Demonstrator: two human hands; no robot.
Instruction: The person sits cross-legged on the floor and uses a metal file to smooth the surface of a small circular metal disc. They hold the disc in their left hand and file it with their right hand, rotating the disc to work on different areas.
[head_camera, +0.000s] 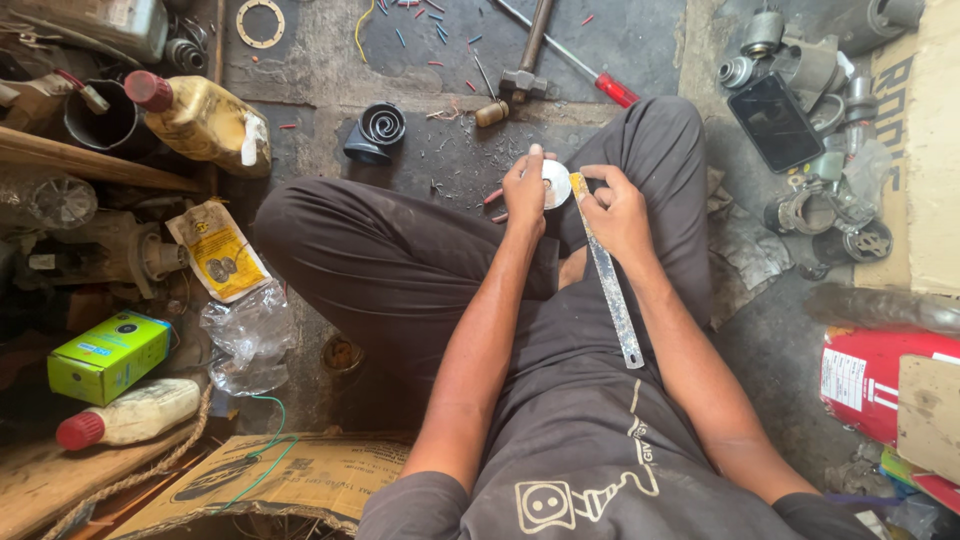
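1. Head view: I see the left hand (524, 188) with fingers closed around a small white disc (556, 184), held above the knees.
2. The right hand (612, 208) pinches a steel ruler (610, 285) against the disc.
3. I judge the ruler may slip off the disc edge, since both are held in the air without support.

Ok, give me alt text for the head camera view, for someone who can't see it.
Seated cross-legged on a concrete floor, a person's left hand holds a small silver disc while the right hand lays a metal ruler against it. A hammer, screwdriver and bottles lie around.
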